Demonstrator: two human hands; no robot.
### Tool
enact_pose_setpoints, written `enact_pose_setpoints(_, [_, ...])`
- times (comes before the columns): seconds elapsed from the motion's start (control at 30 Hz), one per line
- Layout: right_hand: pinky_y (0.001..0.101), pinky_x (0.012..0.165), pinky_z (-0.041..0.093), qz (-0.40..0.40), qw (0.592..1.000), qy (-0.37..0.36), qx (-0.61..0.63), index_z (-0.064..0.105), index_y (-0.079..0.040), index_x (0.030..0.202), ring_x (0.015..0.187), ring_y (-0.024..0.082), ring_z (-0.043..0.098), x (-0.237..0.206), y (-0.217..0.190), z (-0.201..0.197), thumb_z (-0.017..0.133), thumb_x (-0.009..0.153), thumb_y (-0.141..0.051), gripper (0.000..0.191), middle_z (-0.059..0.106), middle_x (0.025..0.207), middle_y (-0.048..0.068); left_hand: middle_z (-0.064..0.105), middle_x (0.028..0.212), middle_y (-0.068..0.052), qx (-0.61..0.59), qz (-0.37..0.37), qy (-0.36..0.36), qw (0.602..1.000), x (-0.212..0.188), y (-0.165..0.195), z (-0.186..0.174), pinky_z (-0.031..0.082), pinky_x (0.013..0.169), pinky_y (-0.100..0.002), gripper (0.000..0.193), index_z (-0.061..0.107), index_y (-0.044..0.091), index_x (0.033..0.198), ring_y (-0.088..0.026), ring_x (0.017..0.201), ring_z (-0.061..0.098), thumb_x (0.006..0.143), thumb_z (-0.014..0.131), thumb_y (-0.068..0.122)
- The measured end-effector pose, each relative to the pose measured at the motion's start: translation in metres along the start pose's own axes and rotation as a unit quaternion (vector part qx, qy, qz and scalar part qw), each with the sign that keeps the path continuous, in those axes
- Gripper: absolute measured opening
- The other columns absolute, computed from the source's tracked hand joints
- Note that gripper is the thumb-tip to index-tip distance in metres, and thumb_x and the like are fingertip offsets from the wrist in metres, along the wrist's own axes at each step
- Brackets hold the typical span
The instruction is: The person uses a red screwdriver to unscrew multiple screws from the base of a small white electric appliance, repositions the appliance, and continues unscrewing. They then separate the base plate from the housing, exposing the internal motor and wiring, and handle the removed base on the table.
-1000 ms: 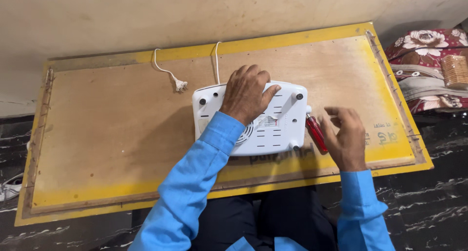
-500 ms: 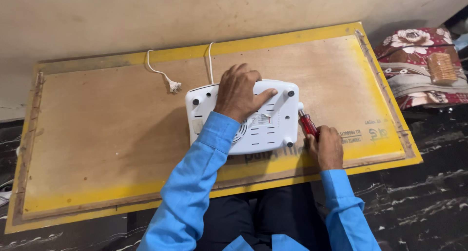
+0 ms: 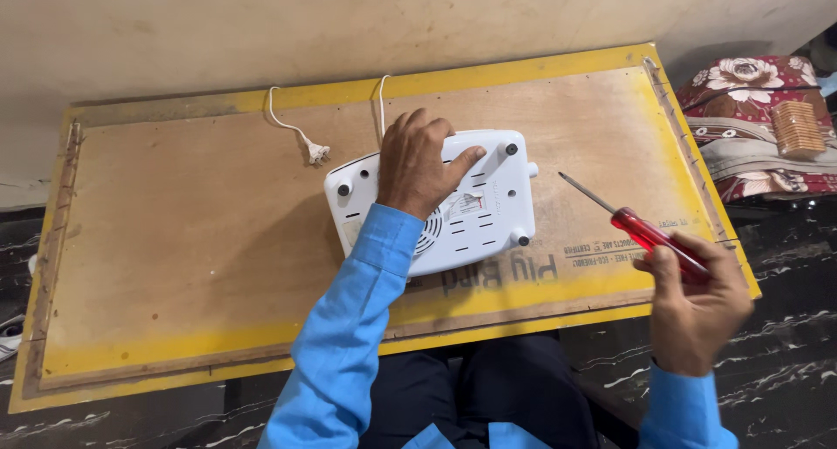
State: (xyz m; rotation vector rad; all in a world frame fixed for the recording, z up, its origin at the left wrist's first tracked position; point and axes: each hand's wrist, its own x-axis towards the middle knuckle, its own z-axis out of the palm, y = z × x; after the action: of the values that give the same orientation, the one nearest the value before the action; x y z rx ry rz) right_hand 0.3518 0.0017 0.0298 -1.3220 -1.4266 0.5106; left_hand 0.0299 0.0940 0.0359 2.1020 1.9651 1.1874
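a white plug (image 3: 316,153) on a thin white cord (image 3: 283,122) lies on the yellow-edged plywood board (image 3: 174,240), left of a white appliance (image 3: 462,214) turned underside up at the board's middle. the left hand (image 3: 421,163) presses flat on it, fingers spread, gripping nothing. to the right, clear of the appliance, the right hand (image 3: 697,305) closes around a red-handled screwdriver (image 3: 641,229), tip pointing up-left. floral bedding (image 3: 750,118) sits at far right.
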Motion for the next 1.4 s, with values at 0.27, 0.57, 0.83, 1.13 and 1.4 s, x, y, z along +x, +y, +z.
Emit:
enact_pose_setpoints(0.27, [0.0324,0.090,0.064,-0.040,0.999,-0.001,0.012,0.046,0.009,0.126,0.102,0.027,0.074,-0.007,-0.061,-0.018,0.071,0.109,0.001,0.031,0.065,0.114,0.021,0.064,0.086,-0.015,0.007,0.004,0.007,1.000,-0.001,0.010,0.010,0.046,0.084,-0.048,0.044,0.072,0.003,0.077,-0.035,0.093,0.059,0.074,0.087,0.044])
enact_pose_setpoints(0.57, [0.0343,0.101,0.063,-0.135,0.987,-0.081,-0.025,0.053,0.010,0.124,0.117,0.027,0.071,0.003,-0.057,0.001,0.076,0.101,0.006,0.033,0.065,0.121,0.024,0.064,0.086,-0.014,0.000,0.026,0.002,1.000,-0.004,0.014,0.009,0.047,0.084,-0.048,0.044,0.073,0.002,0.080,-0.034,0.092,0.060,0.074,0.088,0.043])
enact_pose_setpoints(0.83, [0.0300,0.090,0.062,-0.224,0.959,-0.102,-0.139,0.058,0.003,0.125,0.106,0.022,0.075,0.011,-0.063,0.007,0.082,0.095,0.000,0.038,0.073,0.116,0.017,0.064,0.088,-0.014,0.003,0.031,0.001,1.000,-0.006,0.015,0.007,0.047,0.087,-0.048,0.043,0.074,0.002,0.081,-0.034,0.093,0.060,0.075,0.088,0.042])
enact_pose_setpoints(1.13, [0.0342,0.084,0.061,-0.246,0.945,-0.145,-0.162,0.061,0.000,0.117,0.099,0.026,0.074,0.016,-0.080,0.024,0.083,0.088,-0.001,0.036,0.071,0.114,0.017,0.064,0.089,-0.014,0.004,0.034,0.004,0.999,-0.008,0.018,0.008,0.046,0.089,-0.047,0.044,0.074,0.001,0.083,-0.034,0.094,0.060,0.075,0.087,0.042])
enact_pose_setpoints(1.4, [0.0401,0.077,0.058,-0.242,0.933,-0.162,-0.212,0.062,0.002,0.111,0.090,0.033,0.071,0.017,-0.089,0.035,0.081,0.090,-0.007,0.030,0.069,0.101,0.018,0.063,0.086,-0.014,0.009,0.037,-0.003,0.999,-0.007,0.018,0.006,0.047,0.088,-0.047,0.043,0.074,0.002,0.080,-0.034,0.093,0.060,0.076,0.087,0.042])
